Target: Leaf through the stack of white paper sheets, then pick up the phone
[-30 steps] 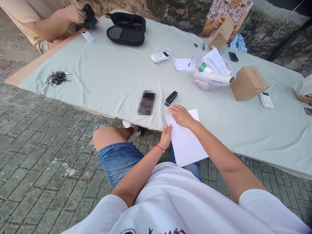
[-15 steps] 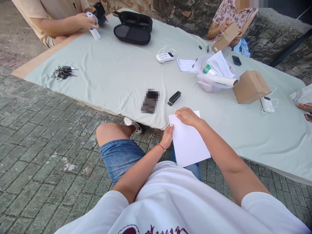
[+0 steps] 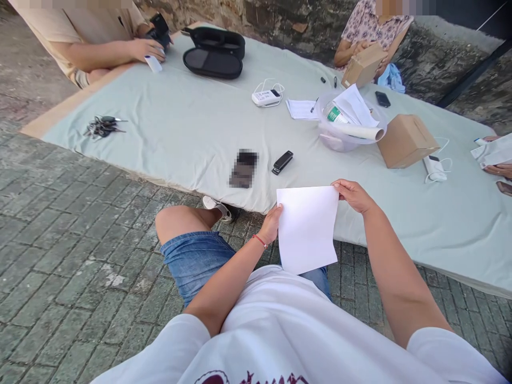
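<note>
A: Head view first. Where is the sheet of paper (image 3: 307, 229)?

B: It is held up between the person's two hands, over the near edge of the table (image 3: 192, 133) and above the lap. Its upper part overlaps the grey cloth; its lower part hangs in front of the denim shorts (image 3: 196, 258).

A: And the left hand (image 3: 272, 224)?

B: It is at the paper's left edge, a little below the top corner. The fingers are closed on that edge in a pinch, thumb on the side facing the camera, the others behind the sheet and hidden.

A: The right hand (image 3: 354, 194)?

B: It is at the paper's top right corner. Fingers curled in, thumb and fingertips nipping the corner; nothing else is in that hand.

A: What lies near the paper?

B: Just beyond its top edge, on the table, a small black device (image 3: 282, 161); left of that, a blurred dark object (image 3: 243, 168). Farther off to the paper's upper right are a clear bowl (image 3: 348, 140) holding rolled papers and a cardboard box (image 3: 406, 141). Keys (image 3: 102, 127) lie well off to the left. Other people's hands work at the table's far side.
</note>
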`<state>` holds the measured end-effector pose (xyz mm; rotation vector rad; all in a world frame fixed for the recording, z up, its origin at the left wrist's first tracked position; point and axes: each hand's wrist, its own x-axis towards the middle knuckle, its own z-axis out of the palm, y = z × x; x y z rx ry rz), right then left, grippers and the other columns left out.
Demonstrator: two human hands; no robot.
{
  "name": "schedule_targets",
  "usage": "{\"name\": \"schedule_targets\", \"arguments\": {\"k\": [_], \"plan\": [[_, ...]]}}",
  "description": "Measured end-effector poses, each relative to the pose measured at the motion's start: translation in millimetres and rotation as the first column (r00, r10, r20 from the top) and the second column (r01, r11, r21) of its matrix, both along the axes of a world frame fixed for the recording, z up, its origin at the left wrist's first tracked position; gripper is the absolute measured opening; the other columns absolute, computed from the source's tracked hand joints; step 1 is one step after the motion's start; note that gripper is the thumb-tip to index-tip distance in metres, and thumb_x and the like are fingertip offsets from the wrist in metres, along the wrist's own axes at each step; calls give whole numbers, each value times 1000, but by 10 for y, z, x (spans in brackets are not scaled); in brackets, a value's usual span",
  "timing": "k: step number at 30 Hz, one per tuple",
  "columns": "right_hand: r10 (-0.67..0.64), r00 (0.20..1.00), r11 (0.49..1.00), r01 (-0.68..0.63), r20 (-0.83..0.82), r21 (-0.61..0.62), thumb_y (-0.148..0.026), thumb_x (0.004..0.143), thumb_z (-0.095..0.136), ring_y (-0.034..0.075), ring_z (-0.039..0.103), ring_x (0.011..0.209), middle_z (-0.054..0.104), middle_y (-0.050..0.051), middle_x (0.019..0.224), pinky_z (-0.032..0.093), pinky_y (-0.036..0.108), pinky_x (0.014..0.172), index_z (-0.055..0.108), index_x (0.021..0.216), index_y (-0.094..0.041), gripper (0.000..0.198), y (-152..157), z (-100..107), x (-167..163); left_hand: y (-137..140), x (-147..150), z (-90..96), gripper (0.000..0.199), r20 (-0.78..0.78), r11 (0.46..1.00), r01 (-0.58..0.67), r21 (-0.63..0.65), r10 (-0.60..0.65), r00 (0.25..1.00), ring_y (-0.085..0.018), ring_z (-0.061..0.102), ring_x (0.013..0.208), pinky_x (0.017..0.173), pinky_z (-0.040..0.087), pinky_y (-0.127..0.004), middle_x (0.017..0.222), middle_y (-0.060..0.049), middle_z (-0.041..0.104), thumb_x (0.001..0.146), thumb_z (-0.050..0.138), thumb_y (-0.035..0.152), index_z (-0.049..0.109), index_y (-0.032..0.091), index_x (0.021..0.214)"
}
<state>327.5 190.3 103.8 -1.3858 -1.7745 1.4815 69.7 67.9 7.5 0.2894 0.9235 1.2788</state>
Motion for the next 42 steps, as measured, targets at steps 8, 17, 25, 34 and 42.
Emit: {"name": "schedule_targets", "arguments": {"k": [8,17,25,34,42], "plan": [[-256,936,957,211,-242,-197,-65,81,58,24,69,92,71,10,107,56,36,75,57,124,-22,61,-432,-386,-137,12,12,-4,42,-24,999,-46,-18,46,999,-26,65,108,100,47,-43,115,-12,70,77,72,48,68,15,103],[-234,942,893,111,-240,-435,-57,74,73,28,72,86,75,14,99,58,39,75,69,105,-15,52,-702,-556,17,20,-2,-59,41,-26,995,-101,-24,101,995,-25,64,109,102,46,-41,114,-11,70,77,73,47,68,15,102],[-261,950,890,168,-172,-424,-59,79,67,26,72,82,76,11,96,57,36,71,72,98,-17,47,-923,-590,-30,36,-39,-74,43,0,994,-85,-71,85,996,-25,65,106,99,48,-42,108,-12,71,74,74,48,67,14,99],[-201,973,926,151,-114,-346,-61,81,63,26,71,83,76,9,96,55,35,71,72,103,-16,51,-943,-466,-58,202,-102,153,39,-166,989,-141,47,147,975,-25,63,109,100,46,-40,105,-9,72,78,69,52,68,18,98],[-184,980,956,158,-81,-249,-62,83,59,24,68,77,76,7,90,51,31,64,73,101,-16,51,-1016,-319,-6,228,-117,287,45,-178,987,-83,136,107,978,-24,66,95,87,52,-38,92,-8,73,78,65,60,68,17,91]]}}
